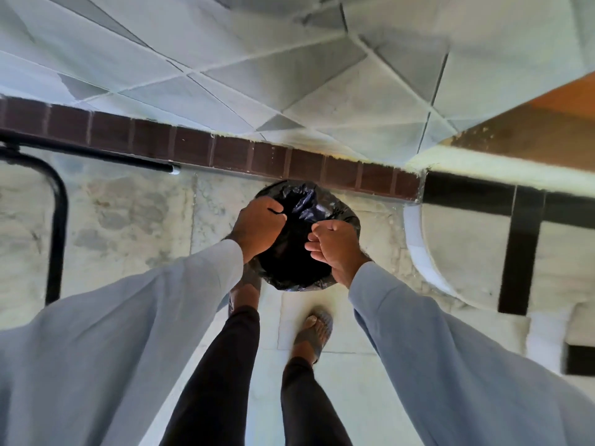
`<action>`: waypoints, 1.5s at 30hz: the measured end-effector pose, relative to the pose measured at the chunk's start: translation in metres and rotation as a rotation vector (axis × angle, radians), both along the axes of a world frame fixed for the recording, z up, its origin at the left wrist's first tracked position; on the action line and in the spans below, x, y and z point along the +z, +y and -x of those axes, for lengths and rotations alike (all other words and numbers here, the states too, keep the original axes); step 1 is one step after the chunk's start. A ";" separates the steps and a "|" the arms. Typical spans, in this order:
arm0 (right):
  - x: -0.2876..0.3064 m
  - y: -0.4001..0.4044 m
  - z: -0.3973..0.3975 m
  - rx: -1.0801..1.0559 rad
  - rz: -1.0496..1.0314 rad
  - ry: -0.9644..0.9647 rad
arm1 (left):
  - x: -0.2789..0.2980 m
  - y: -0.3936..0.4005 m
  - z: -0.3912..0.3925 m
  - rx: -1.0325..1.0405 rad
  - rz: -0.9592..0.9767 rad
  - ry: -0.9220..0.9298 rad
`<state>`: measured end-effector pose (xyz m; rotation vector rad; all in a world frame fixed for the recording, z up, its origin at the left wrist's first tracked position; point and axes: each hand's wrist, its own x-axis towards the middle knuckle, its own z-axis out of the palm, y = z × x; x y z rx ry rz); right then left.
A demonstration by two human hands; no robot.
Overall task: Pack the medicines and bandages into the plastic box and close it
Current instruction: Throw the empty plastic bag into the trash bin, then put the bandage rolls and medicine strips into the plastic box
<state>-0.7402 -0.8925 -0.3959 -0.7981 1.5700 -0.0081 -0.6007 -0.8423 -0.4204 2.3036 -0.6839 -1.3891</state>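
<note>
A black plastic bag [299,252] hangs in front of me above the floor, bulging and round. My left hand [257,226] grips its upper left edge with closed fingers. My right hand [335,246] grips the upper right edge, fist closed on the plastic. What is inside the bag is hidden. No plastic box, medicines or bandages are in view.
I stand on a pale stone floor [135,226], my feet in sandals [314,333] below the bag. A dark brick strip [225,152] runs along a tiled wall ahead. A black metal tube frame [58,220] stands at left; a white round edge with black bars [521,246] at right.
</note>
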 end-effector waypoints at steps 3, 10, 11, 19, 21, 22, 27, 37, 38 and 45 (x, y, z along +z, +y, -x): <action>0.067 -0.007 -0.016 0.086 0.079 -0.029 | 0.077 0.001 -0.017 0.005 0.118 -0.067; 0.269 0.024 -0.054 0.195 0.315 -0.225 | 0.289 0.068 -0.056 0.188 0.401 -0.138; 0.303 0.035 -0.067 0.221 0.339 -0.264 | 0.324 0.090 -0.064 0.238 0.444 -0.181; 0.515 0.169 -0.169 0.414 0.439 -0.709 | 0.537 0.283 -0.129 0.401 0.605 -0.622; 0.547 0.215 -0.191 0.464 0.476 -0.795 | 0.569 0.341 -0.145 0.438 0.620 -0.725; 0.560 0.236 -0.201 0.489 0.498 -0.831 | 0.582 0.367 -0.152 0.464 0.614 -0.761; 0.599 0.370 -0.252 0.614 0.604 -0.968 | 0.616 0.519 -0.196 0.545 0.593 -0.902; 0.586 0.551 -0.327 0.697 0.635 -0.978 | 0.609 0.731 -0.273 0.641 0.520 -0.944; 0.586 0.553 -0.330 0.711 0.634 -0.959 | 0.607 0.734 -0.278 0.644 0.536 -0.929; 0.563 0.559 -0.403 0.669 0.665 -0.883 | 0.577 0.733 -0.350 0.578 0.584 -0.820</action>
